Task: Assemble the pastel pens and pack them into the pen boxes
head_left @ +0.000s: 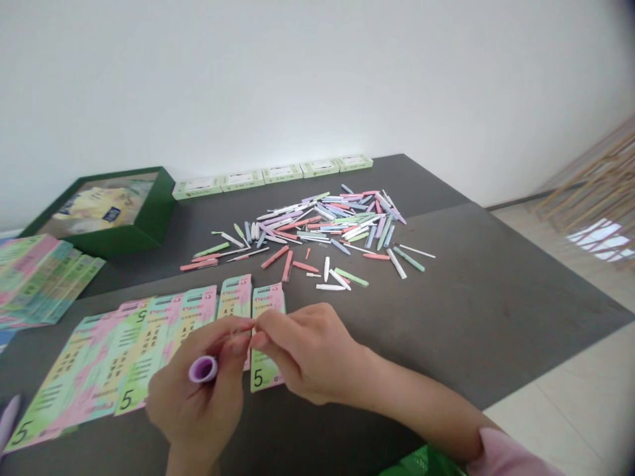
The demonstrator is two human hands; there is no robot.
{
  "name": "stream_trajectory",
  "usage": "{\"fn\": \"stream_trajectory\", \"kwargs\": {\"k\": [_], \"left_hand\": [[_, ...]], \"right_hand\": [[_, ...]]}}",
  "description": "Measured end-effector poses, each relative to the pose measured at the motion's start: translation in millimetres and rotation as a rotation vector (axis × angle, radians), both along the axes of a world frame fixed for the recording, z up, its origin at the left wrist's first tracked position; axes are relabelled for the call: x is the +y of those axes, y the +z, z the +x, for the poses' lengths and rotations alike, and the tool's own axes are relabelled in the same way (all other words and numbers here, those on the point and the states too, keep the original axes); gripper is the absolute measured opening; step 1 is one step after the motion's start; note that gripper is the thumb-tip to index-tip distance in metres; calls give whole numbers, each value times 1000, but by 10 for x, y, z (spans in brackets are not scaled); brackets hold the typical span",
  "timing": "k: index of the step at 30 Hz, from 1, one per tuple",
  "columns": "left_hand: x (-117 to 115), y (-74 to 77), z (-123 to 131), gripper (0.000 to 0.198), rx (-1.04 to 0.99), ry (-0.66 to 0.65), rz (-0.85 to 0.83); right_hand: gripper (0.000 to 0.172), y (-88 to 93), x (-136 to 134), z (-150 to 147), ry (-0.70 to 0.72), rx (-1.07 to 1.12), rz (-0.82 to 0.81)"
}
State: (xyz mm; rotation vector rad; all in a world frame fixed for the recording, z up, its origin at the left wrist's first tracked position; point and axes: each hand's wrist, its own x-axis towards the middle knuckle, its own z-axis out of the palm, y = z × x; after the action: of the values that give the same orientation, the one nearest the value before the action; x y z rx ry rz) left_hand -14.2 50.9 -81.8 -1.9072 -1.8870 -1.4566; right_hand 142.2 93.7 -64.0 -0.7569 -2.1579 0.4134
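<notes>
Holding a lilac tube (203,369) in your left hand (196,403) — head view.
Your right hand (310,354) meets the left at the fingertips — anything pinched there is too small to tell — above the number-5 cards (262,377), pastel sticks (322,228) heaped beyond.

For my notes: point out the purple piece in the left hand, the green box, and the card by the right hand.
purple piece (203,369), head view, on its rim.
green box (131,239), head view, on its front wall.
card (258,377), head view, on its printed 5.
</notes>
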Motion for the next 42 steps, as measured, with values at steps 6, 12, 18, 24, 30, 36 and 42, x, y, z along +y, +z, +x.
{"fn": "stream_trajectory", "kwargs": {"k": [6,12,18,24,30,36,42], "left_hand": [[74,67,-173,16,472,-111,73],[33,76,-204,18,495,-127,93],[35,106,-152,17,476,-140,106],[45,132,-146,19,460,-203,102],[112,138,-96,17,395,55,24],[179,70,-113,11,376,-56,-86],[166,24,-120,12,407,-73,-57]], "right_hand": [[31,95,124,116,-19,34,-175],[23,119,177,58,141,-56,-291],[22,97,134,34,75,-197,-250],[33,121,90,-23,23,-276,-222],[24,122,212,26,-1,-62,-267],[18,347,230,279,16,183,-159],[24,366,157,255,88,-114,-22]]}}
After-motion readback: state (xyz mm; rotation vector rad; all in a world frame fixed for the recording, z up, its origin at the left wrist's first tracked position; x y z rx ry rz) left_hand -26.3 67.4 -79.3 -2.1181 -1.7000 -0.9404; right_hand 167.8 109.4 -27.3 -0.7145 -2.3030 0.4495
